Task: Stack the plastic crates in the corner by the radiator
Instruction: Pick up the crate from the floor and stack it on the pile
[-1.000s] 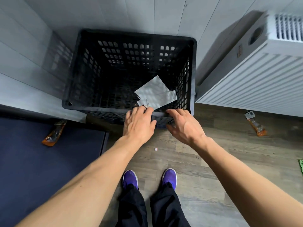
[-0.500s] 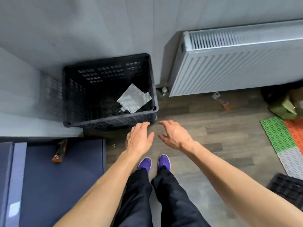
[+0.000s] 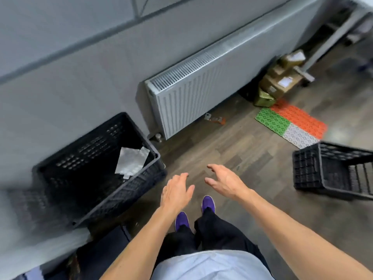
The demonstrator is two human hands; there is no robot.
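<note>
1. Since the earlier frames the head view has swung to the right and pulled back: the black crate in the corner (image 3: 96,170), which filled the picture a second ago with both hands at its near rim, now sits low on the left, and both hands have come off it.
2. A second black crate (image 3: 335,172) has come into sight at the right edge, standing on the wood floor (image 3: 232,150), well apart from the first.
3. The corner crate stands upright against the grey wall (image 3: 70,81), just beside the left end of the white radiator (image 3: 187,98). Pale sheets of paper (image 3: 131,162) lie inside it.
4. The left hand (image 3: 176,191) hangs in the air near the corner crate's right-hand corner, fingers spread loosely, empty.
5. The right hand (image 3: 226,182) hovers just beside the left one, fingers apart and slightly curled, gripping nothing.
6. Below the hands, two purple shoes (image 3: 207,203) stand on the floor.
7. Farther right, a green, orange and white mat (image 3: 290,124) lies between the radiator's far end and the second crate, with cardboard boxes (image 3: 280,79) piled beyond it by the wall.
8. The frame is blurred, most strongly at the left.
</note>
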